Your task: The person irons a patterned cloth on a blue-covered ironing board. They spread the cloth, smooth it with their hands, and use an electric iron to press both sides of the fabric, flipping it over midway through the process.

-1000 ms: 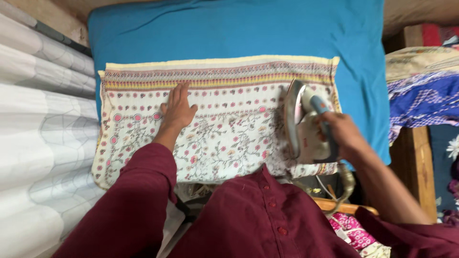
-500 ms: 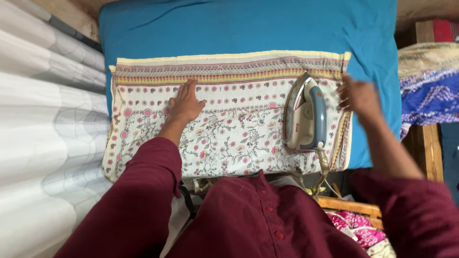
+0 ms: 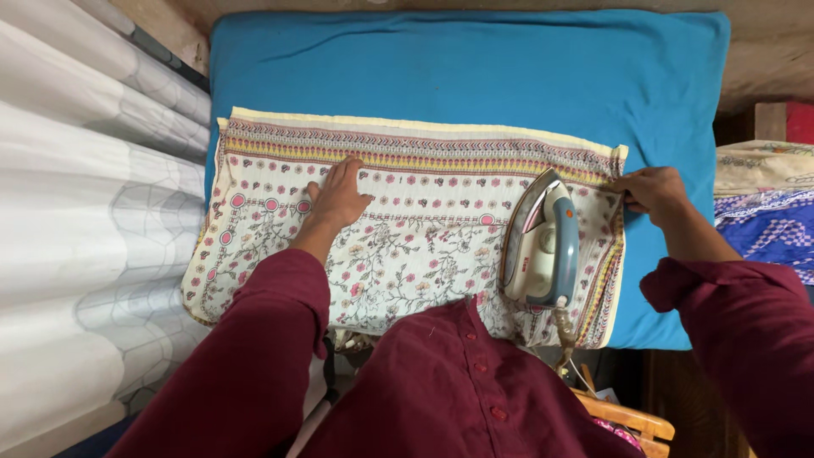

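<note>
At the cloth's 3 o'clock edge, the right hand (image 3: 653, 191) pinches the hem of the floral cloth (image 3: 407, 246). The left hand (image 3: 339, 199) lies flat and open toward 10 o'clock, pinning the cloth on the blue pad (image 3: 466, 68). The fabric appears thin, soft and limp; take hold at hems. An iron (image 3: 541, 242) rests on its side at 4 o'clock.

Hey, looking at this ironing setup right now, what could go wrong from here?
The iron lies tipped on its side on the floral cloth with no hand on it; if hot, it might scorch the cloth or roll. The right hand tugs the cloth's edge close by, which could shift the iron. Its cord hangs off the near edge and might snag.
</note>
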